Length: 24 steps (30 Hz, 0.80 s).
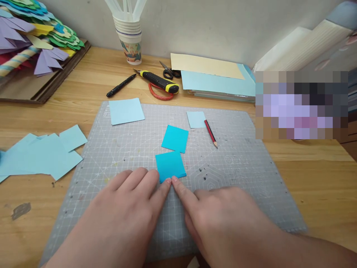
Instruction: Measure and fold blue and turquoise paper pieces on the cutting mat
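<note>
Touching near square [170,163] on mat [237,156] with left hand [125,208] and right hand [227,216], can't tell if pinching; likely light, creasable, best edge-held.

This place is looking like a small paper-craft corner: a wooden table [288,188] is standing against a pale wall [195,28], and a grey cutting mat [240,156] is covering its middle. Scissors [167,73], a black pen [121,85] and a pencil [210,134] are lying here, coloured sheets [217,82] are forming a stack, and at the left a colourful paper decoration [41,29] is resting on cardboard [33,88].
</note>
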Each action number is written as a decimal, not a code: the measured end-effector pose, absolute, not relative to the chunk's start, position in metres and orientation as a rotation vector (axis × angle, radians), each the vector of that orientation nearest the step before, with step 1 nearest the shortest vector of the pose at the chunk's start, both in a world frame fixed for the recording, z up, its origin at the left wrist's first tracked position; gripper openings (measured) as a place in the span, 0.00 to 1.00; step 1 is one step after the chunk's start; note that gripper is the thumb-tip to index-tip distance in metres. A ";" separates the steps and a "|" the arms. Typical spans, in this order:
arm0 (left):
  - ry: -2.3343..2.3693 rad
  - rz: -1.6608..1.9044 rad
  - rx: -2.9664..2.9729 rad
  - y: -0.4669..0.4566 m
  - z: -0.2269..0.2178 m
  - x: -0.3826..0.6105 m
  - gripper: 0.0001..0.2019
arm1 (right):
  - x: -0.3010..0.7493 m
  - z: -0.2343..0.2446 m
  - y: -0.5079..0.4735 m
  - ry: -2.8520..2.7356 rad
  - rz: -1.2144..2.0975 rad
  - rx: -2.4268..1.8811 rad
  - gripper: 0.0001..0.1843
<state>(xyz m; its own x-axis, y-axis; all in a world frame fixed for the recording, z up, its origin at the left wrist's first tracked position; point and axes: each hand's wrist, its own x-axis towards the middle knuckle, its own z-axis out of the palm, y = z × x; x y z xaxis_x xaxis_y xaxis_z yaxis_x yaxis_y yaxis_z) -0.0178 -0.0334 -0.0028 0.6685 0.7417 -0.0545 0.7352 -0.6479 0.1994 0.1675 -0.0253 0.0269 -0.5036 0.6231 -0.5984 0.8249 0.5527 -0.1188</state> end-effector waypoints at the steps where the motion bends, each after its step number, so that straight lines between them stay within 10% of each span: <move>1: 1.200 0.041 2.684 -0.033 -0.002 -0.018 0.27 | 0.167 0.028 -0.025 2.278 -0.543 1.173 0.39; 24: 1.311 0.084 2.630 -0.022 0.010 -0.013 0.13 | 0.187 0.013 0.011 2.666 -0.784 1.640 0.03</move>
